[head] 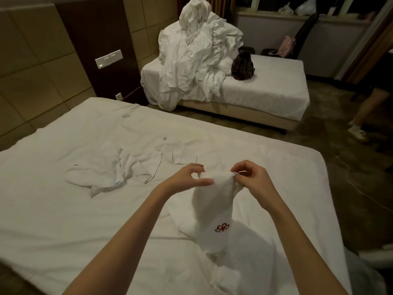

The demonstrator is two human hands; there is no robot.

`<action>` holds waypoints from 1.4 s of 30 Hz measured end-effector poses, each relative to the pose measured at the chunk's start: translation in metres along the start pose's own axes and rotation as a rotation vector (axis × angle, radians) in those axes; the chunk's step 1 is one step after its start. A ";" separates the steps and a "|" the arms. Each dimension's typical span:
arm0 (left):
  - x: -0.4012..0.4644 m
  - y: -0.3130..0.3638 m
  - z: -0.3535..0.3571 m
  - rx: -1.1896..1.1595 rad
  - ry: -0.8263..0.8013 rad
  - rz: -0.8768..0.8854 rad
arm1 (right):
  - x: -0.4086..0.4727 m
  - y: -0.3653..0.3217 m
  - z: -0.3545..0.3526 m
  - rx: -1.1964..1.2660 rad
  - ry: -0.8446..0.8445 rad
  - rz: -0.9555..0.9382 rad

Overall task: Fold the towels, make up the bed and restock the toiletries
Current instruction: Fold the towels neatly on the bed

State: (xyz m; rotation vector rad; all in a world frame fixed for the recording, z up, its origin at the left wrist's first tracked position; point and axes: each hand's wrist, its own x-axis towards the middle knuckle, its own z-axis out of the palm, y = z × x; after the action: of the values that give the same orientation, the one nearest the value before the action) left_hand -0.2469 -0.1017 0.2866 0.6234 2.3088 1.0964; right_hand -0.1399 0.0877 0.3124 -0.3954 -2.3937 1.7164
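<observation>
A white towel [214,211] with a red flower emblem hangs from both my hands above the near bed [63,220]. My left hand [189,177] pinches its top edge on the left. My right hand [253,179] pinches the top edge on the right. The towel's lower end trails onto the sheet. Two more white towels lie flat and rumpled on the bed: one at centre left [112,169], another beyond my hands [176,151] with a small dark emblem.
A second bed [276,90] stands behind, with a tall heap of white linen [195,54] and a dark patterned bag [242,66]. A person's legs [365,111] stand on the floor at right. A padded headboard wall with switches [108,58] runs along the left.
</observation>
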 end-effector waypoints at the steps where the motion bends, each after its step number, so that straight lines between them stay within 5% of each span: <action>1: -0.005 0.005 -0.008 -0.017 0.011 -0.003 | 0.000 -0.005 -0.001 -0.015 0.008 -0.009; 6: -0.035 0.040 -0.046 -0.196 0.092 0.102 | 0.003 -0.041 -0.007 -0.028 0.087 -0.058; 12: -0.054 0.090 -0.083 -0.350 0.486 0.241 | -0.002 -0.088 -0.005 -0.108 0.107 -0.167; 18: -0.080 0.125 -0.126 -0.342 0.463 0.439 | 0.000 -0.109 0.031 -0.180 0.088 -0.252; 24: -0.101 0.106 -0.161 -0.277 0.492 0.422 | -0.002 -0.063 0.099 -0.187 -0.023 -0.045; 30: -0.111 0.050 -0.203 -0.117 0.698 0.314 | -0.018 -0.043 0.119 -0.117 0.018 0.042; 33: -0.111 0.029 -0.193 0.020 0.583 0.261 | -0.018 -0.064 0.123 -0.174 -0.070 0.000; 38: -0.120 0.010 -0.129 0.189 0.073 0.228 | -0.026 -0.101 0.136 -0.262 -0.218 -0.077; 42: -0.121 -0.005 -0.103 0.228 0.001 0.227 | -0.030 -0.108 0.136 -0.251 -0.208 -0.104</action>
State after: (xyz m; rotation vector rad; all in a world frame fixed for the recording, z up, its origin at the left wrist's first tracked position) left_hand -0.2180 -0.2346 0.3684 0.9921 2.4287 0.9348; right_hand -0.1631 -0.0765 0.3713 -0.1247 -2.7361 1.4829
